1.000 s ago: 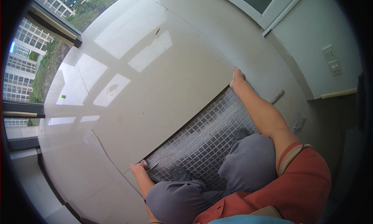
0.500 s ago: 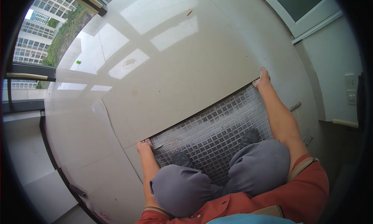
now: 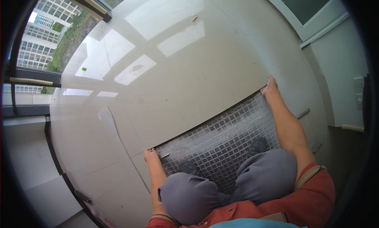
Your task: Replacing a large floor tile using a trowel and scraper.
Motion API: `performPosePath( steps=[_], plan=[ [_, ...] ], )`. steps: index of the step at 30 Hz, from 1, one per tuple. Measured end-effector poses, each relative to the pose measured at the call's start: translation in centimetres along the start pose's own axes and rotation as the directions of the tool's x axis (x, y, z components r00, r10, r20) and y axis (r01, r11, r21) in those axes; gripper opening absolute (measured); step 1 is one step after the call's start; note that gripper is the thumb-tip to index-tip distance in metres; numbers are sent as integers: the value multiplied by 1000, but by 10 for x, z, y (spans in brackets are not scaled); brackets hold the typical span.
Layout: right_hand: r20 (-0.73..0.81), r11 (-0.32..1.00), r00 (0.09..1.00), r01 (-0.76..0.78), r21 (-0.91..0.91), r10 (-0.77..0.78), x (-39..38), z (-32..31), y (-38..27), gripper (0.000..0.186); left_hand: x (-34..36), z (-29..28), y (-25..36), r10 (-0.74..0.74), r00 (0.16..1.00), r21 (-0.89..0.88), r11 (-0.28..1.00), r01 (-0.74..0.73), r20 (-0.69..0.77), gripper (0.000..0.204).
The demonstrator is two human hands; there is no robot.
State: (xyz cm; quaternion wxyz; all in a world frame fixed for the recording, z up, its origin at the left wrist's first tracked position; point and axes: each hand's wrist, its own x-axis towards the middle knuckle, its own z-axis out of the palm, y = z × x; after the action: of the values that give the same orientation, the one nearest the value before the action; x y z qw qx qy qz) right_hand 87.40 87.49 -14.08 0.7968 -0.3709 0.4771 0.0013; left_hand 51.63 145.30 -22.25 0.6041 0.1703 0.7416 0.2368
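A large glossy beige floor tile (image 3: 189,97) stretches out in front of me. Its near edge slants from lower left to upper right. My left hand (image 3: 151,155) grips that edge at its left corner, fingertips curled in at the tile. At the right corner my right hand (image 3: 271,87) is closed around the edge. What lies under the tile is hidden. On my side of it is a strip of floor with a grey grid of small squares (image 3: 213,149), where both my shoes rest. A thin metallic piece (image 3: 165,155) lies beside my left fingers.
A thin cord-like line (image 3: 118,135) runs over the floor at left. A metal bar (image 3: 304,113) lies right of my right forearm. Dark-framed windows (image 3: 37,76) stand at the far left, a white-framed door (image 3: 310,20) at the far right. A small green object (image 3: 84,69) sits near the windows.
The whole view has shifted slightly, so everything appears a little lower and further right. Both hands keep their hold on the tile's corners; no clear movement of the tile shows.
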Motion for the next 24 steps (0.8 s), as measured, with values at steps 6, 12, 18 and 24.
performPosePath(
  steps=[6, 12, 18, 24],
  plan=[
    [-63, 997, 998, 18, -82, -23, -21, 17, -3, 42, 7, -1, -5, 41, 999, -119, 992, -41, 0, 27],
    [-46, 997, 999, -12, -79, 9, -36, 21, -3, 44, 1, -2, -6, 68, 998, -149, 987, -69, -11, 27],
    [-16, 999, 1000, -4, 50, 5, -21, 9, -3, 43, -12, -1, -5, 85, 996, 13, 996, -86, 10, 40],
    [-12, 993, 1000, -9, 121, 11, -8, 3, -5, 40, -16, 4, 3, 13, 1000, 74, 997, -13, 6, 34]
  ],
)
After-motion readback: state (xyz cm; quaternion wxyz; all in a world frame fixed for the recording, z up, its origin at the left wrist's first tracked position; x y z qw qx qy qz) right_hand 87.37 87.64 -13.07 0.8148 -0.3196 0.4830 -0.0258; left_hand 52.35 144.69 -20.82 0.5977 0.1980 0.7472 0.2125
